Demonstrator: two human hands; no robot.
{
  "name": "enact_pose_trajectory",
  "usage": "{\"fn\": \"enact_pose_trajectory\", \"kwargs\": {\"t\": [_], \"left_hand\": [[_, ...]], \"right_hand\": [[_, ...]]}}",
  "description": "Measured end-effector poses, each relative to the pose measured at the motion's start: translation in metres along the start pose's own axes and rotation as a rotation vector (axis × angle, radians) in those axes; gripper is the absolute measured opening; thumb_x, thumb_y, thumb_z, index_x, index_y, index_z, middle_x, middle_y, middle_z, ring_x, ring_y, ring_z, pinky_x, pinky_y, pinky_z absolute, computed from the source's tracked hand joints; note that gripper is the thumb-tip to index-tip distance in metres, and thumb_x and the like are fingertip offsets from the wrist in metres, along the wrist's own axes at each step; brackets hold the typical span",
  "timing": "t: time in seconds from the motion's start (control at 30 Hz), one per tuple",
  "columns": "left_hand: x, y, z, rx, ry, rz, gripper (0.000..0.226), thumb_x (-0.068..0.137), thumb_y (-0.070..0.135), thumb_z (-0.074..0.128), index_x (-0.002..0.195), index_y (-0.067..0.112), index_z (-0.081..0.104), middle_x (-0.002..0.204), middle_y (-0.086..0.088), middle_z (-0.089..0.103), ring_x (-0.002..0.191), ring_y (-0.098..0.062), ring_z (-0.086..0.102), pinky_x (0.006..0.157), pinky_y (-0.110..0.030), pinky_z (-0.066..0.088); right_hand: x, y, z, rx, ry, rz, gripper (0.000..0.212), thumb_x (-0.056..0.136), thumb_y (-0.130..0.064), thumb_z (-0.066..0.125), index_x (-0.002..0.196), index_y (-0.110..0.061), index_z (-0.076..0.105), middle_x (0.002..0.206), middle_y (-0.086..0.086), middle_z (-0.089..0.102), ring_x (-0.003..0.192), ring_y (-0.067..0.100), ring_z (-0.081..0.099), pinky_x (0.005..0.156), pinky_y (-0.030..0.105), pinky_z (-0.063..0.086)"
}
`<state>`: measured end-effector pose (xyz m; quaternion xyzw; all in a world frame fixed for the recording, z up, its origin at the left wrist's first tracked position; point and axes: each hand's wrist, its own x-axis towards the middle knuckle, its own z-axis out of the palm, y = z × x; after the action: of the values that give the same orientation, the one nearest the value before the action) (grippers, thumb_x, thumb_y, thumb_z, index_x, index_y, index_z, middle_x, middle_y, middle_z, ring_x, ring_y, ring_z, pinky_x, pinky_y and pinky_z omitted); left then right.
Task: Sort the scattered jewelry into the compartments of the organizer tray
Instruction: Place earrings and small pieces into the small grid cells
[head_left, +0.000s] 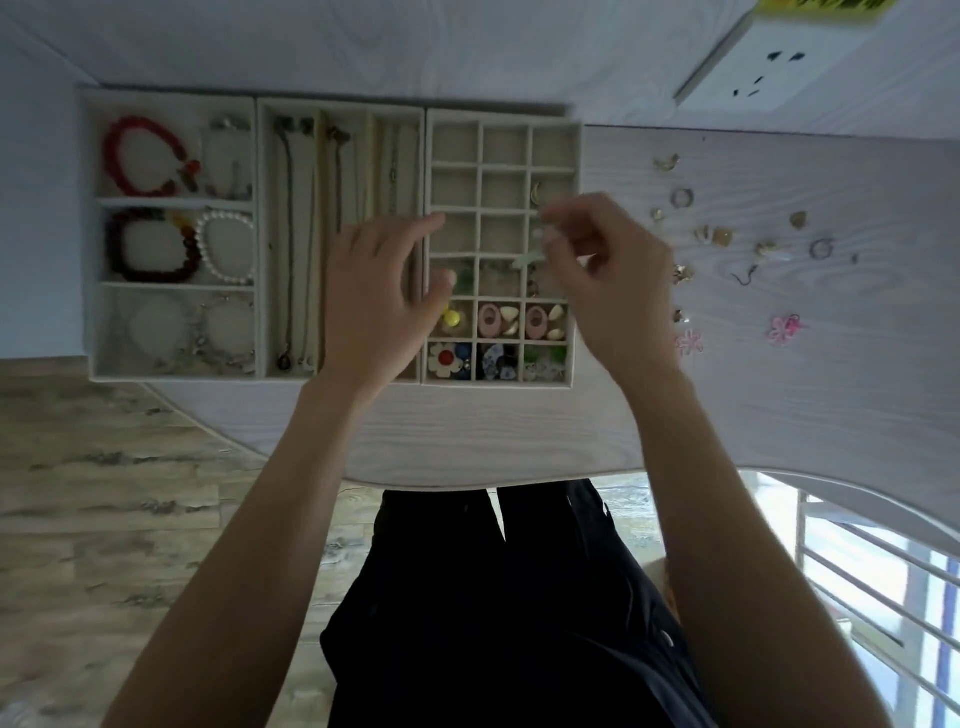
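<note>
The grid organizer tray lies on the table; its near compartments hold colourful earrings, and the far ones are mostly bare. My right hand hovers over the tray's right column, fingertips pinched on a small pale earring, which is blurred. My left hand hangs over the tray's left edge with fingers spread and nothing in it. Scattered jewelry lies to the right of the tray: a ring, gold earrings, a hook earring and two pink flowers.
A necklace tray and a bracelet tray sit left of the grid tray. A white wall socket is at the far right. The table's curved front edge runs close to my legs.
</note>
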<state>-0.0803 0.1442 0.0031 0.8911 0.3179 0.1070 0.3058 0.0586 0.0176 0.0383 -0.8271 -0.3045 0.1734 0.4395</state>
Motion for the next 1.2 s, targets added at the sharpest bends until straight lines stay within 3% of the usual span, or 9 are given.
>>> {"fn": "enact_pose_trajectory", "kwargs": {"t": [0.1,0.17,0.23,0.43,0.57,0.67,0.87,1.03,1.2], "left_hand": [[-0.004,0.011,-0.007,-0.273,-0.164,-0.066,0.034,0.087,0.027,0.067,0.118,0.025,0.054,0.108,0.02,0.057,0.093,0.016,0.048,0.09,-0.012,0.04],[-0.007,0.014,-0.006,-0.383,-0.221,-0.14,0.029,0.087,0.028,0.068,0.11,0.027,0.05,0.098,0.025,0.058,0.074,0.02,0.052,0.067,-0.001,0.039],[-0.007,0.012,-0.006,-0.401,-0.176,-0.143,0.021,0.089,0.029,0.065,0.105,0.024,0.052,0.09,0.025,0.059,0.069,0.019,0.052,0.061,-0.001,0.037],[-0.006,-0.008,-0.008,-0.349,-0.127,-0.068,0.014,0.091,0.022,0.064,0.104,0.022,0.061,0.087,0.016,0.063,0.076,0.004,0.057,0.067,-0.005,0.039],[-0.004,-0.011,-0.007,-0.223,-0.088,0.001,0.015,0.091,0.023,0.062,0.103,0.016,0.066,0.09,0.01,0.065,0.08,-0.006,0.06,0.079,-0.023,0.05],[-0.001,-0.013,-0.005,-0.14,-0.085,0.046,0.024,0.09,0.033,0.062,0.108,0.018,0.066,0.096,0.014,0.061,0.084,-0.005,0.052,0.088,-0.031,0.044],[0.007,-0.017,-0.005,0.097,0.019,0.137,0.023,0.087,0.035,0.066,0.097,0.016,0.072,0.092,-0.003,0.063,0.09,-0.021,0.053,0.081,-0.02,0.03],[0.011,-0.014,-0.007,0.206,0.026,0.146,0.027,0.082,0.032,0.071,0.103,0.016,0.071,0.098,-0.007,0.063,0.095,-0.028,0.054,0.083,-0.026,0.034],[0.008,-0.016,-0.013,0.263,0.109,0.135,0.014,0.086,0.028,0.066,0.093,0.017,0.069,0.1,-0.006,0.062,0.096,-0.026,0.053,0.085,-0.025,0.034]], "right_hand": [[-0.004,-0.013,0.026,0.133,-0.155,0.069,0.016,0.089,-0.01,0.06,0.1,-0.018,0.068,0.083,-0.014,0.065,0.07,0.004,0.061,0.065,0.019,0.052],[-0.005,-0.016,0.038,0.198,-0.191,0.109,0.016,0.088,-0.008,0.062,0.097,-0.02,0.067,0.083,-0.016,0.065,0.072,0.001,0.062,0.067,0.016,0.05],[-0.006,-0.015,0.045,0.212,-0.181,0.145,0.012,0.087,-0.009,0.064,0.096,-0.017,0.066,0.083,-0.014,0.065,0.076,-0.002,0.062,0.071,0.015,0.05],[-0.004,-0.005,0.049,0.087,-0.108,0.188,0.008,0.085,-0.014,0.066,0.093,-0.014,0.066,0.082,-0.007,0.066,0.076,0.003,0.062,0.072,0.022,0.053],[-0.006,-0.003,0.05,0.043,-0.102,0.175,0.007,0.085,-0.013,0.066,0.092,-0.012,0.065,0.081,-0.006,0.066,0.075,0.004,0.061,0.071,0.021,0.052],[-0.004,-0.003,0.052,0.109,-0.109,0.235,0.008,0.084,-0.016,0.067,0.091,-0.014,0.064,0.081,-0.008,0.066,0.076,0.004,0.062,0.071,0.021,0.053],[-0.005,-0.001,0.053,0.248,-0.129,0.344,0.012,0.085,-0.02,0.068,0.091,-0.011,0.065,0.083,0.002,0.07,0.077,0.012,0.068,0.074,0.03,0.056],[-0.008,0.006,0.047,-0.178,-0.046,0.171,0.019,0.093,-0.029,0.055,0.087,-0.013,0.064,0.062,-0.018,0.05,0.054,-0.006,0.045,0.054,0.008,0.034],[-0.01,0.018,0.042,-0.311,0.011,-0.047,0.012,0.088,-0.017,0.057,0.089,-0.013,0.068,0.086,-0.002,0.06,0.081,0.009,0.047,0.064,0.006,0.031]]}}
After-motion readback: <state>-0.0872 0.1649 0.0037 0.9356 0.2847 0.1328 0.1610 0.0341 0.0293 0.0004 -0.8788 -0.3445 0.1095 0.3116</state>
